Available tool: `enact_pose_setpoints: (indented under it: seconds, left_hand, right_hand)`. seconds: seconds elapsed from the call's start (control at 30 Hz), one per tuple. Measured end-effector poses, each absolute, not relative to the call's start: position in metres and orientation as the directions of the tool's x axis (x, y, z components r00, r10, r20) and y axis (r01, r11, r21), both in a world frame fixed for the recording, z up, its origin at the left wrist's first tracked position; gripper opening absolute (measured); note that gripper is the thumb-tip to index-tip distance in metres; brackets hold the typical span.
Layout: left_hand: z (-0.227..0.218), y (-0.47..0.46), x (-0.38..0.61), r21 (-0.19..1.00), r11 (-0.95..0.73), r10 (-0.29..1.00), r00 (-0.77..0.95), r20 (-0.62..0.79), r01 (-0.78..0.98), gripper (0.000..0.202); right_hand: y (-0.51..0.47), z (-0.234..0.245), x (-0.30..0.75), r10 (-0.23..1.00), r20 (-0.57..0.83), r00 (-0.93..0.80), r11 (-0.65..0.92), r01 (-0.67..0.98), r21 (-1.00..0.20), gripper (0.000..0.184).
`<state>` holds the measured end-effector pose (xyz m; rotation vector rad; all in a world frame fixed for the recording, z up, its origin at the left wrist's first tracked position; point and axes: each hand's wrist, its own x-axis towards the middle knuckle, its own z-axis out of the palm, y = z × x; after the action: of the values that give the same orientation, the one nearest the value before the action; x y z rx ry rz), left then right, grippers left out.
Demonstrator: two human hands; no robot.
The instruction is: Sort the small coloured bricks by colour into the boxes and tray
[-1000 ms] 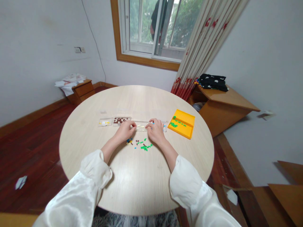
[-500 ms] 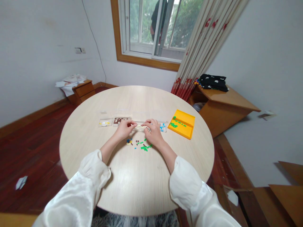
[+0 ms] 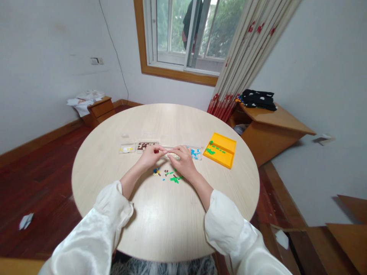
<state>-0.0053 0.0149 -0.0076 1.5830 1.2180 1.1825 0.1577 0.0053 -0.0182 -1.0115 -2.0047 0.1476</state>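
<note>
On the round pale wooden table [image 3: 160, 214] my left hand [image 3: 150, 156] and my right hand [image 3: 183, 160] meet over a row of small clear boxes. Their fingertips pinch together at the middle clear box [image 3: 171, 153]; what they hold is too small to name. The clear boxes hold yellow bits [image 3: 127, 148], brown bits [image 3: 145, 145] and blue bits [image 3: 195, 153]. Loose green, brown and blue small pieces [image 3: 171, 176] lie on the table just below my hands.
A yellow tray [image 3: 222, 154] with green pieces sits right of the boxes. Behind the table are a window, a curtain, a wooden cabinet [image 3: 266, 130] with dark cloth on it, and a small drawer unit [image 3: 99, 109] at the left. Cardboard lies on the floor at right.
Both hands have drawn closer together over the middle box; my right hand slid left, uncovering the box with blue bits.
</note>
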Motion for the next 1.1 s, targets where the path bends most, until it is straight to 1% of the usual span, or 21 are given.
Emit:
enact_pose_setpoints:
  seconds: [0.17,0.37,0.47,0.53,0.63,0.73,0.93,1.1]
  left_hand:
    - [-0.007,0.013,-0.004,0.935,-0.260,0.963,0.139,0.232,0.241,0.014]
    - [-0.006,0.012,-0.003,0.936,-0.276,0.957,0.153,0.246,0.220,0.018]
    - [-0.004,0.011,-0.003,0.933,-0.274,0.958,0.145,0.245,0.232,0.019]
    - [-0.003,0.011,-0.003,0.933,-0.247,0.968,0.098,0.229,0.261,0.019]
    - [-0.004,0.012,-0.004,0.939,-0.167,0.983,-0.027,0.184,0.302,0.025]
    - [-0.005,0.014,-0.006,0.942,-0.127,0.978,-0.122,0.172,0.310,0.030]
    - [-0.006,0.015,-0.007,0.940,-0.113,0.973,-0.158,0.171,0.321,0.032]
    - [-0.009,0.017,-0.008,0.931,-0.128,0.972,-0.143,0.187,0.343,0.033]
  right_hand:
    - [0.004,-0.015,0.158,0.702,0.649,-0.293,0.662,0.602,-0.445,0.008]
    - [0.004,-0.016,0.158,0.685,0.667,-0.293,0.676,0.599,-0.430,0.008]
    - [0.004,-0.016,0.159,0.689,0.666,-0.286,0.674,0.591,-0.443,0.009]
    - [0.005,-0.016,0.161,0.707,0.664,-0.244,0.650,0.593,-0.475,0.010]
    - [0.009,-0.017,0.165,0.755,0.640,-0.140,0.570,0.623,-0.536,0.012]
    - [0.013,-0.019,0.168,0.794,0.602,-0.084,0.492,0.671,-0.555,0.013]
    - [0.018,-0.023,0.170,0.828,0.548,-0.122,0.425,0.773,-0.471,0.013]
    - [0.020,-0.026,0.173,0.812,0.574,-0.104,0.395,0.821,-0.411,0.018]
